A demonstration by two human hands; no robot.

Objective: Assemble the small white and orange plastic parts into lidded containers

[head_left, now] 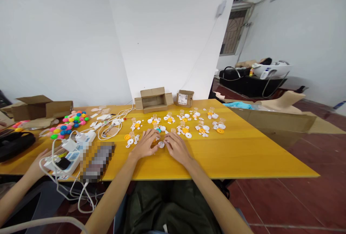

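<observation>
Near the middle of the table, a small clear round cup (161,144) with a whitish face sits between my two hands. My left hand (144,144) curls in from the left, its thumb at the cup's side. From the other side my right hand (176,147) has bent fingers at the cup's right edge. My hands partly hide orange and white small parts just behind them. Beyond lie several clusters of clear cups, white discs, small dotted white pieces and orange rings (185,130). A teal ring (159,130) shows behind my left fingers.
A power strip (71,154) with white cables and a blurred phone (98,162) lie left. Another person's arm (29,176) reaches in there. Colourful balls (69,126), an open carton (154,100) and a smaller box (185,98) stand farther back. A large carton (278,122) is beyond the table's right edge.
</observation>
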